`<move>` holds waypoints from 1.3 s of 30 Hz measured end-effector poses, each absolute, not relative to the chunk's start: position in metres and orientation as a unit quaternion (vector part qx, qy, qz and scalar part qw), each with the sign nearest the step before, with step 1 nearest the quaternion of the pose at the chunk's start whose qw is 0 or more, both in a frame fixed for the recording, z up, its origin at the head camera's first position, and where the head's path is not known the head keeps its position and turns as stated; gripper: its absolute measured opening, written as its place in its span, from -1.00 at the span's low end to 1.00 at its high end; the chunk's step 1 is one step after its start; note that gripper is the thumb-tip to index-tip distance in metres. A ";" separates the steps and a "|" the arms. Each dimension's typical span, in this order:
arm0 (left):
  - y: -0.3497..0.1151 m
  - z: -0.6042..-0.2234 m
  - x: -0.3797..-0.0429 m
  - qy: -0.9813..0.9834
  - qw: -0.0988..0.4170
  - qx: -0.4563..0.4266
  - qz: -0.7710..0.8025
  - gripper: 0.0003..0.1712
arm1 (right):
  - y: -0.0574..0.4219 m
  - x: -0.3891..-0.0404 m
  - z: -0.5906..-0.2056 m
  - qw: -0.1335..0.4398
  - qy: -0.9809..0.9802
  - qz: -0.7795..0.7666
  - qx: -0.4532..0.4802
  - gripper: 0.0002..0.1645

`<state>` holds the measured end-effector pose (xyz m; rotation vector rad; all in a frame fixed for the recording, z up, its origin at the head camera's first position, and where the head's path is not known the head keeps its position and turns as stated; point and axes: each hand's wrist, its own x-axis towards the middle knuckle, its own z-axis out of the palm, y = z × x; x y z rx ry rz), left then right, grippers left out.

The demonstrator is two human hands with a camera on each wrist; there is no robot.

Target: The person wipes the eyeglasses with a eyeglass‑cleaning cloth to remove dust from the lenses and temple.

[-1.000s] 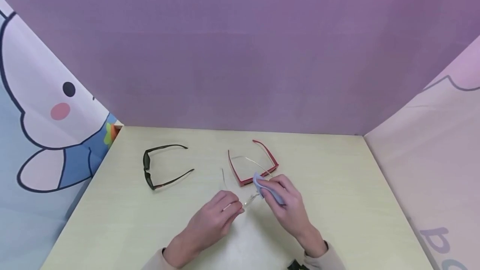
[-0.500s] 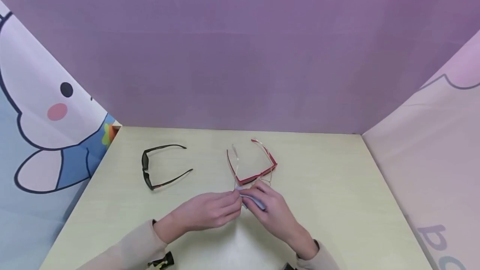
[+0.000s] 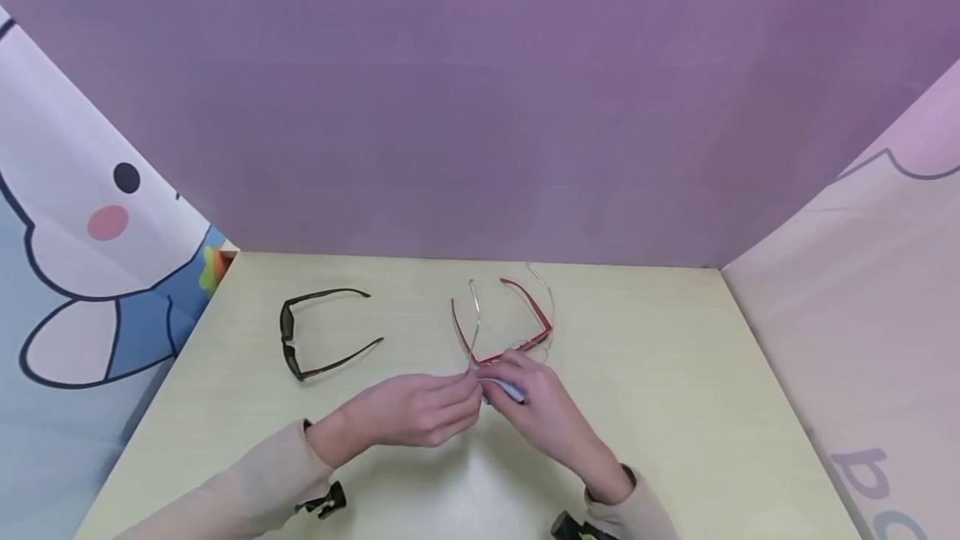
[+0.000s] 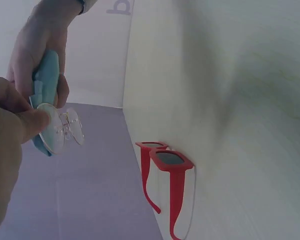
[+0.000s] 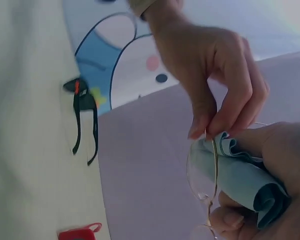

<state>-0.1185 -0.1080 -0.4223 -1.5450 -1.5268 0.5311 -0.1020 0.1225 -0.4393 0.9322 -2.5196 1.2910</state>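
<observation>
Pinching round, clear, thin-wire eyeglasses (image 4: 57,131), the left hand (image 3: 411,412) points right. Angled far-left, the right hand (image 3: 546,417) grips a folded light-blue cloth (image 5: 242,180).

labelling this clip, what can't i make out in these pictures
Head: part of the blue cloth, hidden by the right hand.
Left wrist: part of the left hand, cut by the left edge.
Right wrist: most of the red sunglasses, cut by the bottom edge.
All views: any smudges on the clear glasses, too small.
</observation>
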 end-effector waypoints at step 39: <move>-0.108 -0.430 -0.113 -0.614 0.426 -0.635 0.196 -0.66 | 0.124 -0.108 -0.442 0.057 -0.877 0.367 0.304 -0.83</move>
